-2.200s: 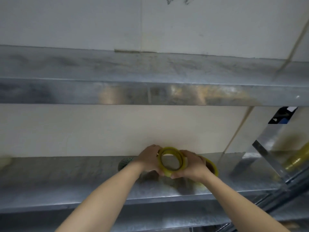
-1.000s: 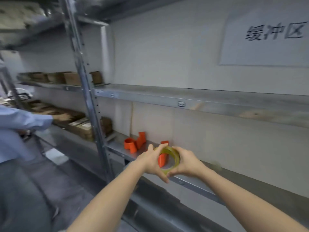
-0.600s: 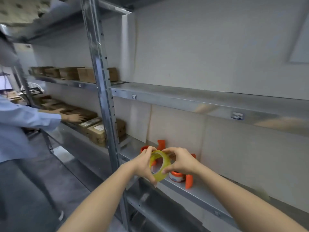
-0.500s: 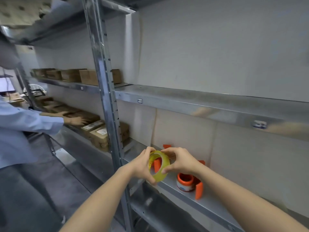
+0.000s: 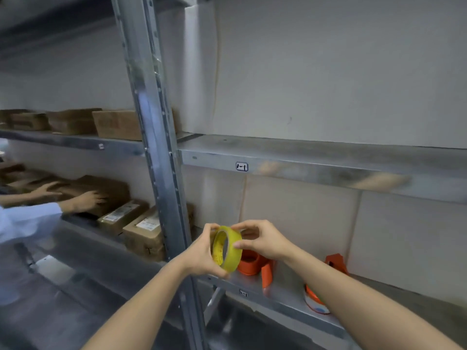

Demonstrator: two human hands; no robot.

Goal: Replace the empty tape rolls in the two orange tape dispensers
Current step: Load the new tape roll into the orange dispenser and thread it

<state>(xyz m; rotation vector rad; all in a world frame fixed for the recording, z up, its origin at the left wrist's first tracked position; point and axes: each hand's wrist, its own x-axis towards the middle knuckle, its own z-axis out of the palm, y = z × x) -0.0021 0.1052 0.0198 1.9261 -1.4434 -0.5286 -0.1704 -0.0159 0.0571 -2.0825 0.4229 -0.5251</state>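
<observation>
Both hands, left hand (image 5: 202,251) and right hand (image 5: 262,239), pinch the yellow tape roll (image 5: 226,248) just left of frame centre, now carried from a bare shelf stretch to the two orange dispensers (image 5: 255,263) (image 5: 316,296), ready for loading; its hole axis runs roughly left-right, open face toward lower left.

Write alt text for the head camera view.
Two bare hands, left hand and right hand, hold a yellowish translucent tape roll upright before a grey metal shelf bearing two orange plastic tape dispensers. Further left, another person's hands touch brown cardboard boxes.
</observation>
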